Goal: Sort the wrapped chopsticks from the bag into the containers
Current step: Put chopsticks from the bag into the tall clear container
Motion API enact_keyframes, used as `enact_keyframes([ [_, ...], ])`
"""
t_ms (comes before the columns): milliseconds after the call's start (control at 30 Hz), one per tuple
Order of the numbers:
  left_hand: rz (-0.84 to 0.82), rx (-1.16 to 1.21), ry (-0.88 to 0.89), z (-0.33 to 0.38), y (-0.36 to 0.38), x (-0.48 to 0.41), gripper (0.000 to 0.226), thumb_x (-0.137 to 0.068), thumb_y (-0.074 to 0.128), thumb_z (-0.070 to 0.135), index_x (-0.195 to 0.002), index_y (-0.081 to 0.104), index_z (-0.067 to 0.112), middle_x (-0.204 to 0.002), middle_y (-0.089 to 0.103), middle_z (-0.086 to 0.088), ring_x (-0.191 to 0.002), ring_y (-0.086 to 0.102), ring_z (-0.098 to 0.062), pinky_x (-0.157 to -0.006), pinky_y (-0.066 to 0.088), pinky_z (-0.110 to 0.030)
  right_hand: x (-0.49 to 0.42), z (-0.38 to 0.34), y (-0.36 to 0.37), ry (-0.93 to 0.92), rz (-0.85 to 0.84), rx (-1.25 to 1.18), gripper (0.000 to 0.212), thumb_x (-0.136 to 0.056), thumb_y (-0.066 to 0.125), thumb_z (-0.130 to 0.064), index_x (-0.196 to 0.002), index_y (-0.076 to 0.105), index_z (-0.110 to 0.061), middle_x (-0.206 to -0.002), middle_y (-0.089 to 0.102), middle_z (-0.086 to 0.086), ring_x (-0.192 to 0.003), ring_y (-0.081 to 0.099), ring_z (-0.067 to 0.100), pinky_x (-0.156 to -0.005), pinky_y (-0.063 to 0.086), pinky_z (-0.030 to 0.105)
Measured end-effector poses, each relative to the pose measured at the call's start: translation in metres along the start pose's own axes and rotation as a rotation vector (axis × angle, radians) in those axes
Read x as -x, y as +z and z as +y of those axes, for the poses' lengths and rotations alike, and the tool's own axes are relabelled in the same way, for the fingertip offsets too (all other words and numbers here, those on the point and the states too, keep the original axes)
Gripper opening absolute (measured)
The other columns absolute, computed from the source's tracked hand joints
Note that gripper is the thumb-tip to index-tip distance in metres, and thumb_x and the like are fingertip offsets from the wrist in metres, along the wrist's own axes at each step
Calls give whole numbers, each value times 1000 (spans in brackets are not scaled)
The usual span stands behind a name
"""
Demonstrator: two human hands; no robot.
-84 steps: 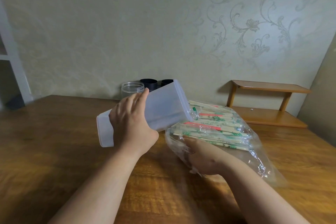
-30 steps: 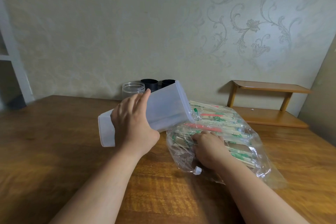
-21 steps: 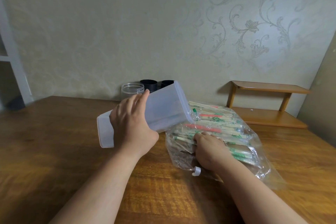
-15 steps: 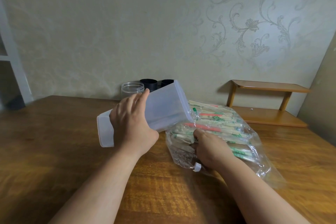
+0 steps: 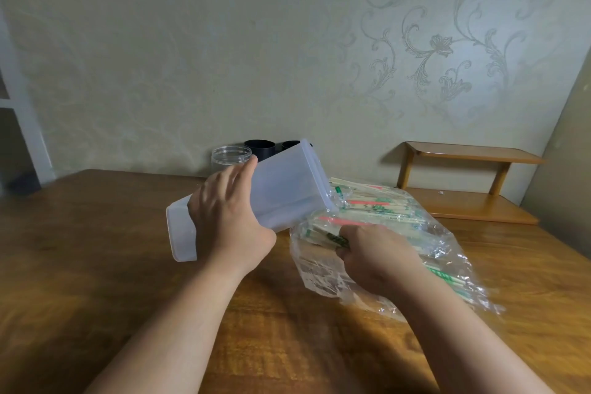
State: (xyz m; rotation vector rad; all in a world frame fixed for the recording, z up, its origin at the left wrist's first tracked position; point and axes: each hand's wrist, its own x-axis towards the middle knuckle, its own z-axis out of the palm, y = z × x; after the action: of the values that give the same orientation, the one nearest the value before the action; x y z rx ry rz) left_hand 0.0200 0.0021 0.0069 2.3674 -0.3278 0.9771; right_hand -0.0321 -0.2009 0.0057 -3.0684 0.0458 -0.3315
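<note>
The person's left hand wraps around a tall, frosted plastic container, fingers spread across its upper side and thumb beneath, gripping it firmly. The container is held off the wooden table and tipped over, its closed bottom end pointing down and to the left, its open mouth pointing up and to the right, just beside the top of the chopstick pile. The right hand reaches into a crumpled clear plastic bag that lies on the table to the right of the container. Its fingers are curled together around a bundle of wrapped chopsticks with green printing, at the near end of the pile inside the bag. More wrapped chopsticks, some with green marks and some with red bands, lie stacked in the bag behind the hand, pointing away to the right. At the back of the table, against the wall, stand a clear round jar and two black cups, the second cup partly hidden behind the container. A low wooden shelf sits to the right by the wall.
</note>
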Motion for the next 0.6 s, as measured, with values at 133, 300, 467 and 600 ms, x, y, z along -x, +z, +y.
enact_keyframes([
  [133,-8,-9,-2,-1,0,0,106,-58,85,18,-149,32,28,-143,39,1,-130,29,-21,-106,28,-47,8,-5,-14,-32,39,21,15,-94,46,-32,-103,57,-25,-98,65,4,-86,58,28,-63,37,32],
  [300,-6,-3,-23,-1,-2,-1,106,-59,82,15,-150,31,29,-145,39,2,-132,28,-21,-109,24,-46,16,-9,-29,-78,221,83,20,-80,48,-42,-77,49,-22,-67,52,-2,-67,50,25,-51,32,29],
  [467,-5,12,-11,-3,0,-2,104,-61,84,23,-150,30,30,-144,38,3,-132,27,-20,-108,21,-44,21,-6,-39,-228,545,75,21,-70,45,-43,-66,47,-22,-50,46,-2,-47,37,24,-43,26,23],
  [600,7,28,-4,-4,2,-1,103,-63,85,24,-150,31,30,-144,38,2,-132,26,-20,-108,18,-41,24,-7,-42,-285,704,14,12,-76,51,-32,-73,54,-21,-58,50,-4,-50,43,25,-47,28,27],
])
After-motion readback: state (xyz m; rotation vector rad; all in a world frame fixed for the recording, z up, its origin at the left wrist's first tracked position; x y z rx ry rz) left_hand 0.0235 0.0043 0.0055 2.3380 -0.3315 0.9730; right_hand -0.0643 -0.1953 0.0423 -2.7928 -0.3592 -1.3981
